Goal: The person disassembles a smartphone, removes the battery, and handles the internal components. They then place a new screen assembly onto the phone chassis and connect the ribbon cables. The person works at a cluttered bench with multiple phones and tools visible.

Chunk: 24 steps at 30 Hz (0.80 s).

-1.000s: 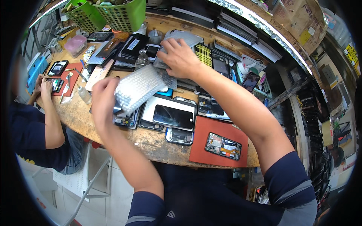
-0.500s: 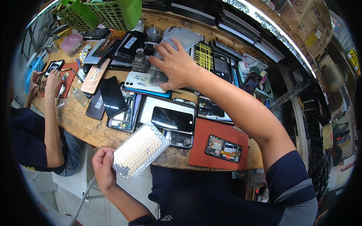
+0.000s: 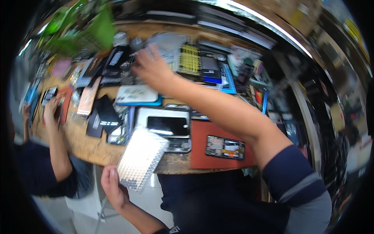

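My left hand (image 3: 114, 186) grips the lower left edge of a pale flat panel in bubble wrap (image 3: 141, 158), held tilted before the bench's front edge. My right hand (image 3: 151, 68) reaches far over the bench, above the clutter beside a small glass bottle (image 3: 125, 67). Its fingers are smeared by motion, so what they touch is unclear. Just nearer to me lies a white phone back with handwriting (image 3: 136, 94), stacked on a blue one. Below that, a black phone screen (image 3: 167, 125) lies on a silver tablet-like device (image 3: 145, 117).
An opened phone (image 3: 225, 147) lies on a red mat (image 3: 200, 132) at right. More dark phones (image 3: 107, 113) and a yellow-strapped stack (image 3: 189, 59) crowd the bench. Green baskets (image 3: 99, 33) hang at upper left. A co-worker's hand (image 3: 50, 111) works at the left end.
The whole view has shifted and blurred. My right hand has moved farther back and left, off the white phone back. The bubble-wrapped panel in my left hand now stands more upright.
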### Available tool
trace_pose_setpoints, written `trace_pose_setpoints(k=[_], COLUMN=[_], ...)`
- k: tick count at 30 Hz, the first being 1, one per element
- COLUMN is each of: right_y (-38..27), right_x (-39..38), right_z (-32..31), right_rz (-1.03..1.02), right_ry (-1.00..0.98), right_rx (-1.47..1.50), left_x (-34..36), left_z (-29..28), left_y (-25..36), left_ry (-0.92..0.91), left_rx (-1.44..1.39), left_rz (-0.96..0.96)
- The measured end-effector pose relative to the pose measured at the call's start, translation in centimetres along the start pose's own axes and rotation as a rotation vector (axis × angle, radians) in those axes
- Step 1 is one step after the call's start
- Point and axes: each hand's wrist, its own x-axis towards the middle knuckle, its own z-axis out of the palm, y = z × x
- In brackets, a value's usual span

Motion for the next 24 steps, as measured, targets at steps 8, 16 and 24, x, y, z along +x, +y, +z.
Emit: trace_pose_setpoints(k=[8, 16, 24], right_y=[-4.4, -10.9, -10.6], right_x=[-14.7, -29.7, -37.8], right_z=[-11.7, -15.7, -18.9], right_rz=[0.403, 0.78, 0.988], right_ry=[0.084, -0.199, -0.047], right_rx=[1.114, 2.395, 2.212], left_x=[-0.7, -2.0, 21.5], left_z=[5.1, 16.4, 27.9], left_y=[-2.0, -4.0, 2.5], left_ry=[-0.308, -0.564, -0.384], left_rx=[-0.142, -0.147, 1.032], left_rz=[0.044, -0.023, 1.245])
